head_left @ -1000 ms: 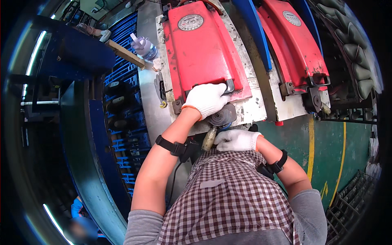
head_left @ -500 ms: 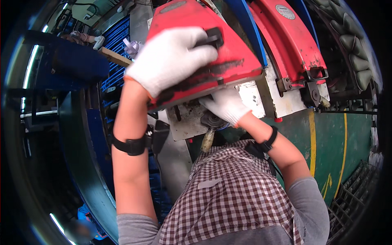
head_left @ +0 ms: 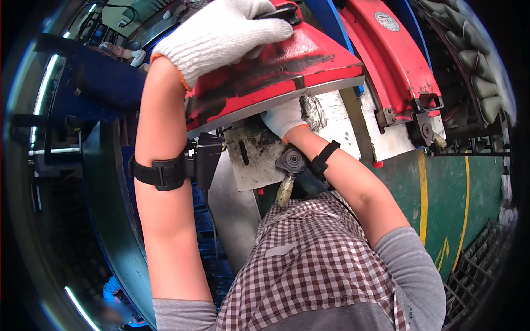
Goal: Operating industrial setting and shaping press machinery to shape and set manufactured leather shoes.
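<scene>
Cover-up stage done: the near red machine cover (head_left: 314, 52) is tilted up, its front edge clear of the metal base plate (head_left: 251, 174) below it. Left hand (head_left: 221, 36), gloved, is clamped on the black handle (head_left: 284, 11) at the cover's top, thumb along the near side. Right hand (head_left: 284, 117), also gloved, is in the gap under the cover. Round latch piece (head_left: 292, 160) and its wrapped lever (head_left: 285, 192) sit below the cover's front edge, not hooked onto it.

Not done: cover isn't down, latch isn't engaged. My read: mid-step, work under the cover unfinished. For comparison, the second red cover (head_left: 392, 60), right of the first, is down.

Hard to make out: right fingers are behind the cover's front edge, so can't tell whether they're together, apart or gripping anything. Crinkled shiny material (head_left: 313, 113) just under that edge, beside the right hand; can't tell what it is. Cover's inside faces away, far end is cut off at the top, and the left hand hides part of it.
</scene>
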Available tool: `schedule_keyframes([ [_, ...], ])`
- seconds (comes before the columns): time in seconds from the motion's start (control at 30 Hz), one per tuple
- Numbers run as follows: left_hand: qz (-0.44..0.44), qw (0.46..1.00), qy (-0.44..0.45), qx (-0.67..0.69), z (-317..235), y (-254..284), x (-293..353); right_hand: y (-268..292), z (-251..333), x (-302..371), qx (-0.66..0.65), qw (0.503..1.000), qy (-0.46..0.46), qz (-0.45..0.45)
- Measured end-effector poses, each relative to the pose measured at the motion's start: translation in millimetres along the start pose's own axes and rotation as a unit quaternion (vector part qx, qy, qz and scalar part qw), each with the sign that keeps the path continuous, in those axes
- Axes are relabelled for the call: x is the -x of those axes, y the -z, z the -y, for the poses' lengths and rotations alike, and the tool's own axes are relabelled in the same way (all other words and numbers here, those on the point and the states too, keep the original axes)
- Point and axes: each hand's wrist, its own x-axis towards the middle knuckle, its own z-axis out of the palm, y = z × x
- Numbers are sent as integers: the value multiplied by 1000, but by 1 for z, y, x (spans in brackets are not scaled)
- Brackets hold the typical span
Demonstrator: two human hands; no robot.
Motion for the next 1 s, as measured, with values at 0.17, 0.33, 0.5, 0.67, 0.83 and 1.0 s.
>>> schedule_keyframes([
  [0.17, 59, 997, -48, 32, 33, -18, 5, 37, -20, 36, -149, 988, 21, -20],
  [0.33, 127, 992, 14, -4, 29, -52, 20, 58, -87, 165, -314, 948, 25, -40],
  [0.5, 114, 986, 12, -120, 49, -116, 37, 32, -122, 247, -616, 701, -204, 296],
  [0.67, 117, 984, 46, -127, 83, -179, 52, 36, -80, 203, -612, 581, -168, 510],
  [0.83, 105, 979, 67, -161, 78, -190, 52, 9, -33, 190, -774, 321, -198, 509],
  [1.0, 95, 979, 63, -168, 80, -196, 51, 1, -37, 196, -801, 201, -259, 501],
])
